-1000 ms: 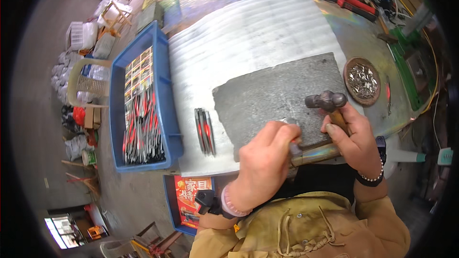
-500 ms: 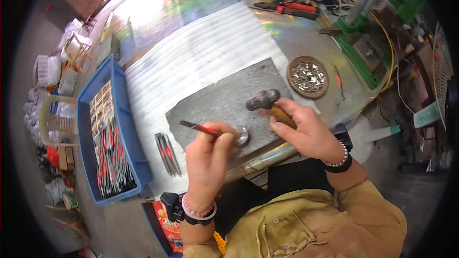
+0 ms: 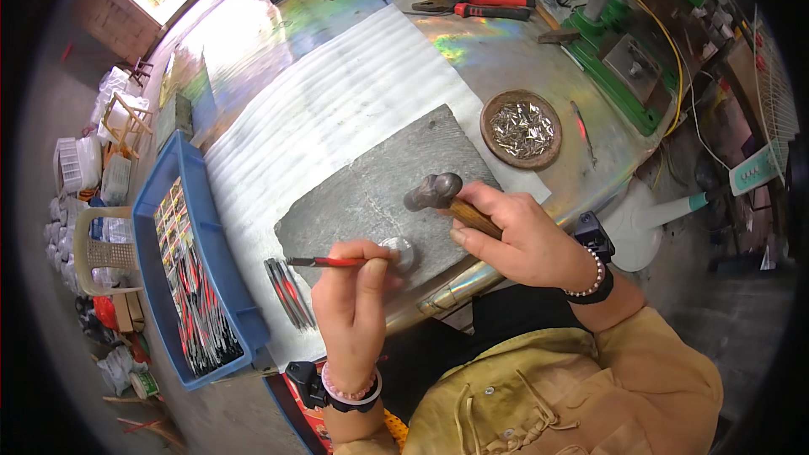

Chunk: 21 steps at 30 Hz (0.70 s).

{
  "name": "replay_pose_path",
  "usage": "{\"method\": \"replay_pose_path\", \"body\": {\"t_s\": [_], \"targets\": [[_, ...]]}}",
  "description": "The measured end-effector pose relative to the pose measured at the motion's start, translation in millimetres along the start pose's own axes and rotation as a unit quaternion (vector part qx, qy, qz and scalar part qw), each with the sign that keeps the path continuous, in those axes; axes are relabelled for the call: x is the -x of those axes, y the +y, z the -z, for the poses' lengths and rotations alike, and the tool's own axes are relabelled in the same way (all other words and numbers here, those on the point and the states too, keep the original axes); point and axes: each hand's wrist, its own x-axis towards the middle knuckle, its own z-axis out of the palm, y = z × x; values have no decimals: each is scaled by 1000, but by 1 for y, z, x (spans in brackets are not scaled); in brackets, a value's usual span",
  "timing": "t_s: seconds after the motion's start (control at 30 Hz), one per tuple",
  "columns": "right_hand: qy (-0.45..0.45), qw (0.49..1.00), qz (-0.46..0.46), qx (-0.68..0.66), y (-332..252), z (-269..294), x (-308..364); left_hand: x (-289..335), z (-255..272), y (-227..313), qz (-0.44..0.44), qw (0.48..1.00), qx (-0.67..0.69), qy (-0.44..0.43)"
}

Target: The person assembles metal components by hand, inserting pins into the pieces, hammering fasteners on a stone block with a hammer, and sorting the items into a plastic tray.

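Note:
My left hand (image 3: 352,307) pinches a slim red-and-black tool (image 3: 335,262); it lies nearly level over the near left of a grey stone slab (image 3: 354,194). The end toward my right is hidden by my fingers, beside a shiny round metal patch (image 3: 394,251) on the slab. My right hand (image 3: 535,240) is closed around the wooden handle of a ball-peen hammer (image 3: 434,191). The hammer head hangs above the slab, apart from the tool. Several similar slim tools (image 3: 288,293) lie side by side left of the slab.
White foam sheet (image 3: 303,101) lies under the slab. At left stands a blue crate (image 3: 221,261) with many slim tools. A round bowl (image 3: 529,165) of small metal pieces sits right of the slab. Pliers (image 3: 497,6) and a green press (image 3: 628,76) stand farther back.
The view has shifted a little. My left hand has turned the slim tool from slanting to nearly level. The hammer stays above the slab in my right hand.

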Motion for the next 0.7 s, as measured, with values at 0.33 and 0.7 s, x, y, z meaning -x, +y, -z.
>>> {"method": "replay_pose_path", "body": {"t_s": [0.33,0.7], "targets": [[-16,1000,3,-4,0,6,1,0,-7,-3,-165,959,-232,-16],[-85,988,128,-21,-68,20,-1,-5,-2,12,-226,929,-291,-47]]}}
